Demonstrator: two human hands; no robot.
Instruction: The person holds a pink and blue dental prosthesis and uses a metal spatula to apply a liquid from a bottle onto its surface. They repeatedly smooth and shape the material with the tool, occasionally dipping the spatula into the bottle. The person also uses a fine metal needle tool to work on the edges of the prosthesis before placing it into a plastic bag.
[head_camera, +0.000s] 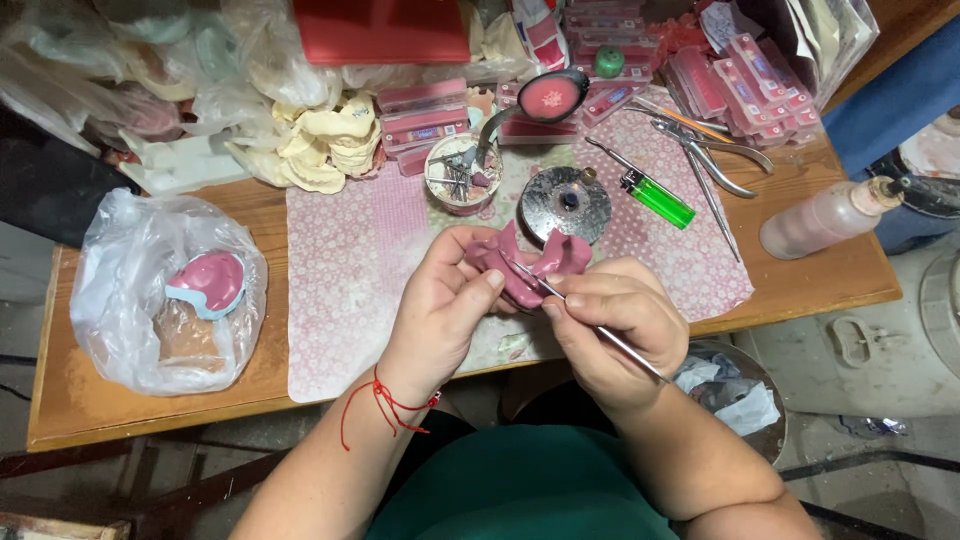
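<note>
At frame centre, the left hand (445, 300) grips a pink wax piece (530, 262); the right hand (615, 325) pinches a thin metal tool (590, 322) (tip touching the wax).

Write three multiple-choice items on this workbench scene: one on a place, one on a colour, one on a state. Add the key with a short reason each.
1. Where does the clear plastic bag lie?
A. on the left part of the wooden table
B. on the floor
C. on top of the pliers

2. What colour is the lighter on the patterned cloth?
A. blue
B. green
C. black

3. What is the thin metal tool doing?
A. lying loose on the cloth
B. standing in the small tub
C. held in the right hand, tip on the pink wax piece

Key: 1 A, the bag sits on the tabletop at the left end. 2 B, its body is bright green. 3 C, the right hand's fingers pinch the tool while the left hand holds the pink piece.
</note>
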